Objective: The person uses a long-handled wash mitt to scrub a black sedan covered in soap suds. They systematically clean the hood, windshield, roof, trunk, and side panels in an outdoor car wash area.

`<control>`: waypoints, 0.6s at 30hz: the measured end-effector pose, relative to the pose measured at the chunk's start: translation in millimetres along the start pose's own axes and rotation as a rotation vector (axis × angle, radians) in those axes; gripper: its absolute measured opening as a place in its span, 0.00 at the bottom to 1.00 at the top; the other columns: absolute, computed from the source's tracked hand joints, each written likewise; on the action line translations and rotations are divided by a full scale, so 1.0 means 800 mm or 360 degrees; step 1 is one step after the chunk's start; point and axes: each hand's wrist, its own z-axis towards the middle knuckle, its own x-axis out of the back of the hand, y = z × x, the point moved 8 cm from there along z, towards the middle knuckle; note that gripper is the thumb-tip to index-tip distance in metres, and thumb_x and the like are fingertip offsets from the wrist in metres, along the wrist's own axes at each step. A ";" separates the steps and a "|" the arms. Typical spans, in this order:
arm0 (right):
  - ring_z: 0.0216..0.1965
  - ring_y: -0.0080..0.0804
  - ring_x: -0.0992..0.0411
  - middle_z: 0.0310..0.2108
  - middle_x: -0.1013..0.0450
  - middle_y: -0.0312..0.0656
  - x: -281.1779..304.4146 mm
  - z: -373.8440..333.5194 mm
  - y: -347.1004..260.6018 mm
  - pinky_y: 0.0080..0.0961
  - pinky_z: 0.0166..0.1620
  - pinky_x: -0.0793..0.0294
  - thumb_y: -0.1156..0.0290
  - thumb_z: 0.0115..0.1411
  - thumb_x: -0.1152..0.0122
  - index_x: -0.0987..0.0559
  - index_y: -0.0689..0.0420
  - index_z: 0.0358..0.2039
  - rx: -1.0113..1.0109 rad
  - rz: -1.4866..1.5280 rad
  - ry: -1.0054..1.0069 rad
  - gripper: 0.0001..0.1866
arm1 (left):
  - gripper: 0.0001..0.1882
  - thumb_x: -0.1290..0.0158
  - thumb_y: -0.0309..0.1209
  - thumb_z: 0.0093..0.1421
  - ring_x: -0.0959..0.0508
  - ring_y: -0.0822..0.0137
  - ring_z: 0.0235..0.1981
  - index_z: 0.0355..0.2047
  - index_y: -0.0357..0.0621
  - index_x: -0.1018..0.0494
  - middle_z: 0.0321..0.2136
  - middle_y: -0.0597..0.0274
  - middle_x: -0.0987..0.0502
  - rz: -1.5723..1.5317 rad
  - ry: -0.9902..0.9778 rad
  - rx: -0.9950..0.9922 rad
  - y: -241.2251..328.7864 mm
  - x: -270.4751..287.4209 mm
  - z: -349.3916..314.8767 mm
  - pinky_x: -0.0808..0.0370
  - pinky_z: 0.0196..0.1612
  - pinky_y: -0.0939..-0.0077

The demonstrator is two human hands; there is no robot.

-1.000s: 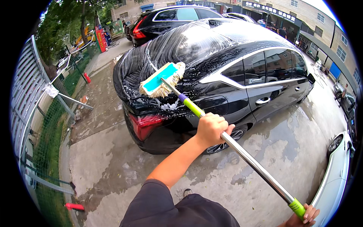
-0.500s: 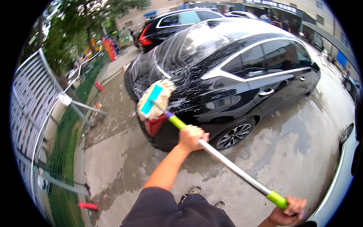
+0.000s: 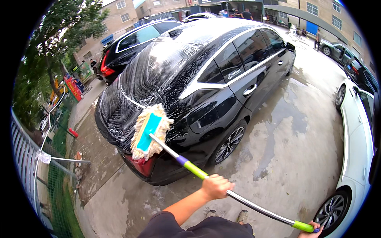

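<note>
Head view: the left hand (image 3: 216, 186) and right hand (image 3: 312, 231) are gripping the pole (image 3: 254, 205) (2 snug grips, well apart); the mop head (image 3: 147, 137) is resting on the black car's (image 3: 224, 104) rear corner. Suds (image 3: 129, 105) are apparently being spread; the next stroke is probably calling for light pressure.

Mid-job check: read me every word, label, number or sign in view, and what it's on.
White sticker on side window of black car: too small to read.
Red banner, left: lettering too small and blurred to read.
Dark sign, top edge: cut off, too small to read.
Mop: no lettering visible.
</note>
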 end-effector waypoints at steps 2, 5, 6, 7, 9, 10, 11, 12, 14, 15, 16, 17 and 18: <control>0.32 0.39 0.22 0.23 0.22 0.39 0.078 0.009 -0.008 0.45 0.50 0.22 0.59 0.68 0.49 0.20 0.55 0.26 -0.0163 0.0366 -0.0169 0.17 | 0.17 0.36 0.34 0.57 0.28 0.68 0.17 0.14 0.57 0.30 0.14 0.73 0.30 -0.0169 -0.0085 -0.0136 0.015 -0.035 0.011 0.35 0.24 0.71; 0.35 0.47 0.18 0.26 0.19 0.44 0.173 -0.017 -0.014 0.52 0.50 0.19 0.56 0.67 0.50 0.19 0.59 0.29 -0.0004 0.0329 0.0003 0.20 | 0.10 0.38 0.34 0.56 0.23 0.62 0.20 0.19 0.55 0.24 0.16 0.69 0.26 -0.0415 -0.0367 -0.0314 0.026 -0.107 0.020 0.28 0.30 0.65; 0.35 0.48 0.18 0.27 0.19 0.45 0.191 -0.037 -0.006 0.52 0.50 0.19 0.54 0.67 0.50 0.18 0.59 0.31 0.0045 0.0305 0.0127 0.22 | 0.08 0.38 0.35 0.52 0.21 0.60 0.22 0.19 0.55 0.24 0.16 0.67 0.24 -0.0422 -0.0604 -0.0385 0.029 -0.142 0.026 0.27 0.31 0.63; 0.35 0.48 0.18 0.27 0.19 0.46 0.204 -0.055 0.003 0.53 0.50 0.18 0.51 0.68 0.50 0.17 0.59 0.32 0.0094 0.0282 0.0248 0.24 | 0.07 0.38 0.36 0.49 0.19 0.58 0.23 0.18 0.55 0.24 0.17 0.65 0.23 -0.0423 -0.0837 -0.0457 0.030 -0.174 0.030 0.25 0.32 0.61; 0.36 0.54 0.18 0.31 0.18 0.52 0.247 -0.057 0.043 0.51 0.47 0.19 0.45 0.68 0.44 0.16 0.59 0.36 -0.0155 0.0664 0.0427 0.27 | 0.04 0.38 0.37 0.44 0.17 0.55 0.26 0.19 0.54 0.21 0.18 0.61 0.21 -0.0336 -0.1137 -0.0517 0.018 -0.243 0.041 0.23 0.33 0.60; 0.41 0.38 0.22 0.35 0.22 0.41 0.284 -0.057 0.057 0.40 0.57 0.23 0.46 0.76 0.54 0.24 0.53 0.40 0.0218 0.0131 0.0438 0.23 | 0.05 0.39 0.37 0.44 0.16 0.54 0.27 0.20 0.54 0.20 0.19 0.61 0.20 -0.0246 -0.1265 -0.0547 0.011 -0.259 0.057 0.23 0.34 0.59; 0.42 0.39 0.22 0.41 0.20 0.41 0.303 -0.052 0.083 0.39 0.58 0.24 0.46 0.73 0.50 0.22 0.53 0.44 0.0055 0.0143 0.0288 0.22 | 0.05 0.39 0.38 0.43 0.16 0.53 0.28 0.21 0.54 0.19 0.19 0.61 0.19 -0.0150 -0.1387 -0.0572 0.007 -0.275 0.072 0.22 0.35 0.58; 0.38 0.35 0.23 0.37 0.21 0.38 0.255 -0.081 0.116 0.30 0.49 0.19 0.42 0.72 0.49 0.23 0.52 0.43 -0.0127 0.0075 0.0719 0.24 | 0.05 0.38 0.37 0.44 0.16 0.54 0.30 0.22 0.54 0.18 0.21 0.61 0.19 -0.0041 -0.1380 -0.0535 -0.012 -0.287 0.077 0.23 0.37 0.58; 0.33 0.31 0.25 0.34 0.23 0.36 0.269 -0.070 0.149 0.23 0.39 0.21 0.39 0.71 0.48 0.24 0.50 0.42 -0.0366 0.0032 0.0663 0.25 | 0.05 0.37 0.37 0.45 0.16 0.55 0.35 0.22 0.53 0.18 0.25 0.62 0.17 0.0030 -0.1219 -0.0478 -0.040 -0.297 0.087 0.24 0.42 0.57; 0.31 0.28 0.26 0.32 0.23 0.35 0.279 -0.065 0.171 0.19 0.33 0.21 0.37 0.71 0.48 0.25 0.49 0.42 -0.0475 0.0032 0.0636 0.26 | 0.04 0.37 0.36 0.46 0.16 0.56 0.37 0.22 0.53 0.18 0.27 0.62 0.17 0.0008 -0.1076 -0.0459 -0.046 -0.298 0.095 0.25 0.44 0.57; 0.28 0.26 0.28 0.31 0.25 0.34 0.288 -0.059 0.175 0.17 0.29 0.26 0.36 0.71 0.49 0.25 0.49 0.42 -0.0376 0.0000 0.0695 0.26 | 0.05 0.36 0.35 0.48 0.18 0.58 0.40 0.24 0.51 0.18 0.29 0.62 0.16 0.0002 -0.1067 -0.0408 -0.048 -0.295 0.096 0.26 0.46 0.59; 0.26 0.24 0.30 0.29 0.26 0.33 0.291 -0.051 0.177 0.15 0.25 0.30 0.36 0.71 0.49 0.26 0.48 0.41 -0.0281 -0.0033 0.0743 0.26 | 0.05 0.36 0.36 0.48 0.18 0.58 0.40 0.24 0.51 0.18 0.29 0.62 0.17 0.0033 -0.1066 -0.0423 -0.041 -0.295 0.094 0.26 0.46 0.59; 0.23 0.22 0.32 0.28 0.27 0.32 0.295 -0.044 0.173 0.14 0.21 0.35 0.35 0.71 0.49 0.26 0.48 0.41 -0.0191 -0.0071 0.0786 0.27 | 0.05 0.36 0.36 0.48 0.18 0.58 0.40 0.25 0.51 0.18 0.29 0.62 0.17 0.0068 -0.1065 -0.0431 -0.033 -0.293 0.086 0.26 0.45 0.59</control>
